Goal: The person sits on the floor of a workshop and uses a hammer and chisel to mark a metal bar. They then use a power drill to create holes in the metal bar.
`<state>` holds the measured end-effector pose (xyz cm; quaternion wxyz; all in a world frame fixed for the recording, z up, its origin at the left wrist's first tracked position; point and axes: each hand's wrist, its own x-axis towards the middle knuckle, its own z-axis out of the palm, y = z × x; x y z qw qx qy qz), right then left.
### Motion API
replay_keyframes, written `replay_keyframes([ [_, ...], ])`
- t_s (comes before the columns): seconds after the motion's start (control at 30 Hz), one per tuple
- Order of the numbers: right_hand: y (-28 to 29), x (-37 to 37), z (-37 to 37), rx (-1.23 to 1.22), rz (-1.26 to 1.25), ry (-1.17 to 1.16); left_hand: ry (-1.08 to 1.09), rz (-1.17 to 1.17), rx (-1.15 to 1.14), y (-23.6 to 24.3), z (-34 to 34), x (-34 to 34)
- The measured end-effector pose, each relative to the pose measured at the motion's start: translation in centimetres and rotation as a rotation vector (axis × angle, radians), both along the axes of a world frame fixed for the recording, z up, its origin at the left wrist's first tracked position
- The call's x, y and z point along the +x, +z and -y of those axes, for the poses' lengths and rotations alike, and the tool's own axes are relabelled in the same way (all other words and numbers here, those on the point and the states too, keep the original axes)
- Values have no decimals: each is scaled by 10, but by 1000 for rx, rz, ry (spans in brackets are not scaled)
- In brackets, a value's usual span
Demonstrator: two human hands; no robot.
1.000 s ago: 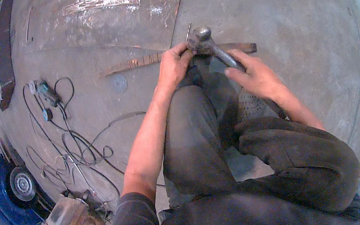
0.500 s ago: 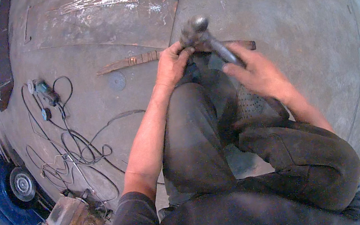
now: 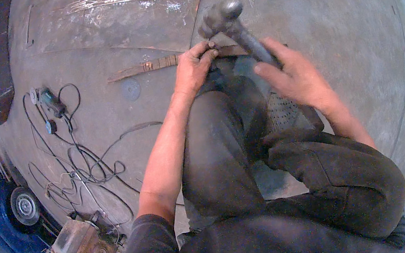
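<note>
My right hand (image 3: pixel 297 74) is wrapped round the handle of a ball-peen hammer (image 3: pixel 248 42). The hammer's metal head is lifted above and just right of my left hand (image 3: pixel 195 67), and it is a little blurred. The left thumb and fingers are pinched together beside a rusty, notched flat bar (image 3: pixel 149 67). Whatever sits between those fingertips is too small and covered to name. The bar runs sideways beyond my knees, its middle partly hidden by my left hand and its right part by the hammer.
To the left lies an angle grinder (image 3: pixel 51 101) with tangled cables (image 3: pixel 93 165). A grey disc (image 3: pixel 131 90) rests near the bar. Beyond is a large metal sheet (image 3: pixel 157 23). A rusty boxy machine (image 3: pixel 87 249) stands lower left by a blue car (image 3: pixel 1 227).
The hammer has risen, its head moving up and slightly right, away from my left hand. My right hand shifted slightly right with it. My left hand stays almost in place.
</note>
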<state>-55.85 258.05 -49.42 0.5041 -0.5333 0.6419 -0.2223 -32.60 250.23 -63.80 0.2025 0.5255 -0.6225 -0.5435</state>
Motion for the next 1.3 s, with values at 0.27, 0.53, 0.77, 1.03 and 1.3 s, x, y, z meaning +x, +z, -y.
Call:
replay_keyframes([
  [0.27,-13,-1,-5,72,48,4,2,-9,-60,5,-2,-2],
  [0.53,-11,2,-1,7,12,48,-10,78,6,18,-2,-3],
  [0.77,-14,0,-5,94,38,-15,-22,41,-38,10,-1,0],
  [1.03,-39,2,-10,15,-37,76,-6,26,-6,-4,-1,1],
  [1.3,-1,-2,-2,120,38,54,-7,54,-92,12,-1,2],
])
